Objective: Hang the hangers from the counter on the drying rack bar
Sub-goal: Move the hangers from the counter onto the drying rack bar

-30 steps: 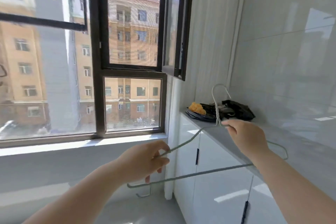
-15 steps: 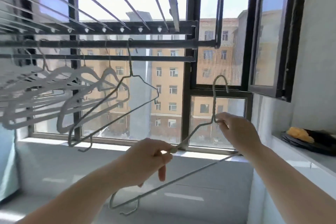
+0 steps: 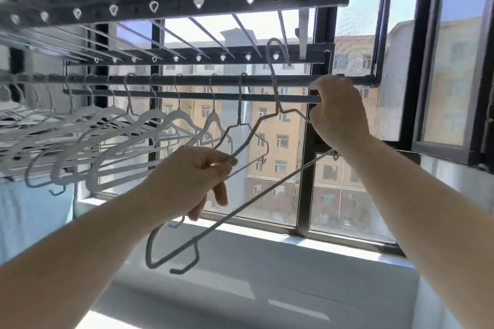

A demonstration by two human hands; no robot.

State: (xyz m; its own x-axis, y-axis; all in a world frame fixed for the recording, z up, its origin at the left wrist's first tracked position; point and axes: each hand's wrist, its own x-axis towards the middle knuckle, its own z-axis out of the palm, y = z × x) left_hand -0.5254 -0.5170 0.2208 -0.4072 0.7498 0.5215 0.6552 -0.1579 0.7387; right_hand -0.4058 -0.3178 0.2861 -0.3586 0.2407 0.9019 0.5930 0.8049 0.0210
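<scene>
I hold a thin grey wire hanger (image 3: pixel 260 189) up in front of the window. My left hand (image 3: pixel 192 181) grips its left shoulder wire. My right hand (image 3: pixel 338 115) holds its right shoulder just below the neck. Its hook (image 3: pixel 276 47) points up, above the dark drying rack bar (image 3: pixel 267 79) and apart from it. Another grey wire hanger (image 3: pixel 240 117) hangs on that bar just left of mine. Several white hangers (image 3: pixel 128 136) hang further left along the bar.
The rack's upper frame (image 3: pixel 187 0) with thin cross rods runs overhead. A second dark bar (image 3: pixel 240 97) lies just below the first. An open window sash (image 3: pixel 465 61) stands at the right. The white sill (image 3: pixel 267 232) lies below the hands.
The view swung from the counter to the rack. Both hands have lifted the hanger from waist height, so its hook now stands above the bar.
</scene>
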